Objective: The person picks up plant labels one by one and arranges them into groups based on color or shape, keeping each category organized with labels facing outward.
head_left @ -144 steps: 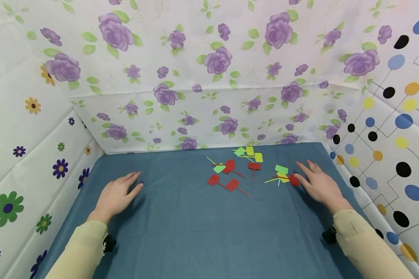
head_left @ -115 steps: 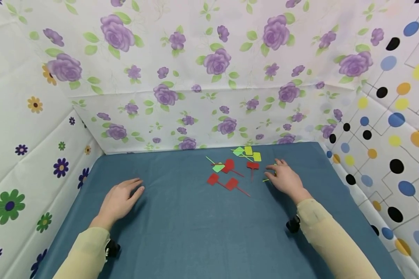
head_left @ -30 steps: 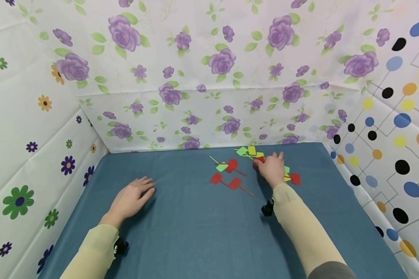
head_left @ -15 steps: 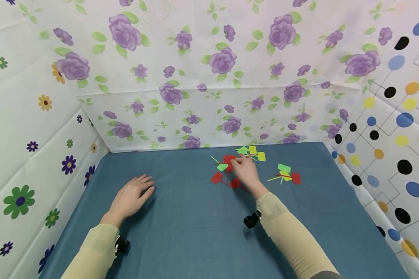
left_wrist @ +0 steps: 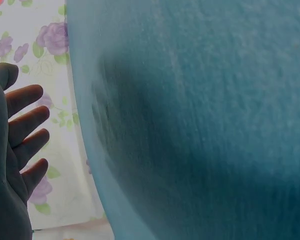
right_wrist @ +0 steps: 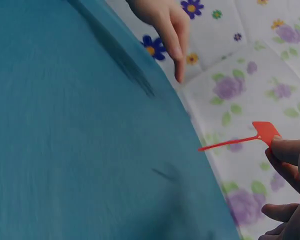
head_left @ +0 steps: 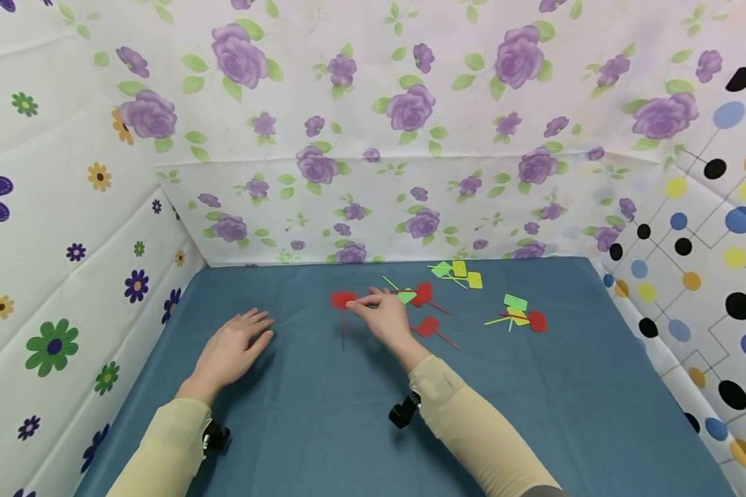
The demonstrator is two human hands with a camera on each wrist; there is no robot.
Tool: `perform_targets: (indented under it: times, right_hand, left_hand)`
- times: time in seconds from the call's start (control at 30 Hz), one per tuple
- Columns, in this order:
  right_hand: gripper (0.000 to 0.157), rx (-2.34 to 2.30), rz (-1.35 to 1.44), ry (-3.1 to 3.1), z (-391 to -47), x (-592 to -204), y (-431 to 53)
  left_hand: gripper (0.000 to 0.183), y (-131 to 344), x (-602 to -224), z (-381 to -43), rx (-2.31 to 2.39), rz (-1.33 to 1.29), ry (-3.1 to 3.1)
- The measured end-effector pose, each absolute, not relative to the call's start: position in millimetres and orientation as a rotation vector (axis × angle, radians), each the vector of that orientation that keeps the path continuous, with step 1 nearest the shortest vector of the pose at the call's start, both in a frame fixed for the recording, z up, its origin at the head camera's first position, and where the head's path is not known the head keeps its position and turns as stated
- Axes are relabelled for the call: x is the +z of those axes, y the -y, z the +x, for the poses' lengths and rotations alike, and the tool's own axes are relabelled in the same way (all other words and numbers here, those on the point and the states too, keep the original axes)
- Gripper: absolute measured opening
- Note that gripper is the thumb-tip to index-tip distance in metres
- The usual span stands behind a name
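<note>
My right hand [head_left: 387, 319] pinches a red plant tag [head_left: 342, 299] by one side of its flat head, between thumb and forefinger. Its thin stem points down toward the blue cloth. In the right wrist view the same red tag [right_wrist: 266, 132] is raised, and its shadow falls on the cloth. Beside and partly behind this hand lie a red tag [head_left: 427, 326], another red one [head_left: 423, 294] and a light green tag [head_left: 405, 296]. My left hand [head_left: 228, 353] hovers over the cloth at left with straight, relaxed fingers, holding nothing; the left wrist view shows its fingers [left_wrist: 27, 122] spread.
Yellow tags [head_left: 474, 279] and a green tag [head_left: 440, 269] lie near the back wall [head_left: 379, 193]. Farther right is a small pile with a red tag [head_left: 537, 321], a yellow tag [head_left: 517, 316] and a green tag [head_left: 515, 301]. Patterned cloth walls border the blue tablecloth [head_left: 323, 428].
My right hand reached left from the far right, took the red tag near the yellow ones and carried it left past the other red tags. The left hand has hardly moved.
</note>
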State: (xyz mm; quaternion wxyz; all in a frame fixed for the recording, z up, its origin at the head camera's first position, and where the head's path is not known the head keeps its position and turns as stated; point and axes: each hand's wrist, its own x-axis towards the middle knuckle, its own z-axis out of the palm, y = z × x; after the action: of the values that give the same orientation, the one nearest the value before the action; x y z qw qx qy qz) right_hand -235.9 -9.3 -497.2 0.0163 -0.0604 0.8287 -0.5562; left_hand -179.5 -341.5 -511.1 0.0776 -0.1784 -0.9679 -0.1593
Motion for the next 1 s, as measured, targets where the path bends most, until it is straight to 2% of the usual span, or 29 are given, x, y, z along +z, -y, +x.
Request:
perform_targets:
  times: [0.27, 0.57, 1.0]
  right_hand:
    - [0.029, -1.746, -0.132, -2.509, -227.2, -501.7, 68.7]
    - [0.024, -1.625, -0.065, -2.53, -218.3, -517.8, 129.3]
    - [0.027, -1.362, -0.198, -2.695, -215.8, -535.4, 162.6]
  left_hand:
    - [0.052, 347.0, -505.6, -178.4, -0.529, -0.48, 2.911]
    - [0.054, 357.0, -506.1, -175.5, -0.574, -0.407, 2.905]
    - [0.052, 371.8, -513.3, -170.4, -0.57, -0.356, 2.918]
